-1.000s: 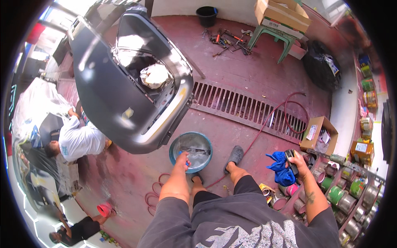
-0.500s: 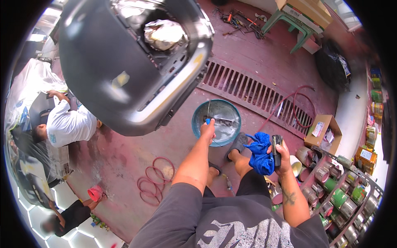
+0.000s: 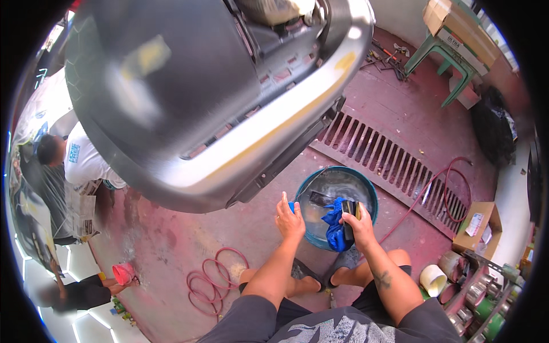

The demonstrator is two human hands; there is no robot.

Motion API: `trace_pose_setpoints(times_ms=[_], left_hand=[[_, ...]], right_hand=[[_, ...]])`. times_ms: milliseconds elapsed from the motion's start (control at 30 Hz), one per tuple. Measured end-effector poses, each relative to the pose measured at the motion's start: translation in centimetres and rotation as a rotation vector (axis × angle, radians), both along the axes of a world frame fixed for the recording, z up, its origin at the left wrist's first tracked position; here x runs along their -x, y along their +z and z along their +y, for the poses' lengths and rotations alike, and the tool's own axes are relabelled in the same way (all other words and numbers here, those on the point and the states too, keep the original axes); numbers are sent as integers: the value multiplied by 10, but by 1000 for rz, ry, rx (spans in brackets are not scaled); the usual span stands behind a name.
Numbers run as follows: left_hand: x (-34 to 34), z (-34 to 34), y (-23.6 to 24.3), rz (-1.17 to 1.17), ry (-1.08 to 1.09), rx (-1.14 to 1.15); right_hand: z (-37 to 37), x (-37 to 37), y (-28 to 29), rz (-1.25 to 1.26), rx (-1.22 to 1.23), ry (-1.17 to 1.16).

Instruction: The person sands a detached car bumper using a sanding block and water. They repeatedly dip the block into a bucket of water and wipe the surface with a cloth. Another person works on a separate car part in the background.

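A round teal bucket (image 3: 307,233) of murky water stands on the floor before me, with a dark flat object (image 3: 321,198) in it. At its left rim is my left hand (image 3: 290,220), fingers stretched and apart. The bucket handle's blue grip (image 3: 292,206) shows beside these fingers; whether they touch is unclear. My right hand (image 3: 360,227) is closed around a black block with a yellowish side (image 3: 349,220), held over the bucket's right part. A bunched blue cloth (image 3: 335,226) hangs from the same hand.
A large dark car bumper (image 3: 189,86) with sanded patches fills the upper left. A floor grate (image 3: 389,166), red hose (image 3: 210,286), cardboard box (image 3: 479,228) and paint cans (image 3: 434,280) lie around. Two people work at left, one in a white shirt (image 3: 86,154), one holding a red container (image 3: 123,273).
My left hand has opened from the bucket's blue handle grip. My right hand has brought the block and cloth over the bucket. The view has shifted, and the bumper looks larger.
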State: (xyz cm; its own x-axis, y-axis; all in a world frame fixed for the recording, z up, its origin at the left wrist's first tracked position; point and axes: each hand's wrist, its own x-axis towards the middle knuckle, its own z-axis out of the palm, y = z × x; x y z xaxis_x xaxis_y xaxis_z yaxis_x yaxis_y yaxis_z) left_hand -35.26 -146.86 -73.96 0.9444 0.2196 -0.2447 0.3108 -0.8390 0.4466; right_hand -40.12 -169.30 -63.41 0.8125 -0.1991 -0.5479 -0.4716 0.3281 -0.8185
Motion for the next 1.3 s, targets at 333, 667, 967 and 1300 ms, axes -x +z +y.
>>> trace_pose_setpoints(times_ms=[333, 667, 967, 1300], left_hand=[[6, 2, -31, -476, -45, 194], [-3, 32, -12, -58, -173, 503], [2, 97, 3, -219, 219, 858], [-57, 175, 141, -806, 419, 931]], right_hand=[[7, -18, -143, -169, 730, 632], [-7, 4, -107, -433, 1451, 596], [-6, -11, -111, -276, 1195, 713], [-27, -12, -129, -321, 988, 208]])
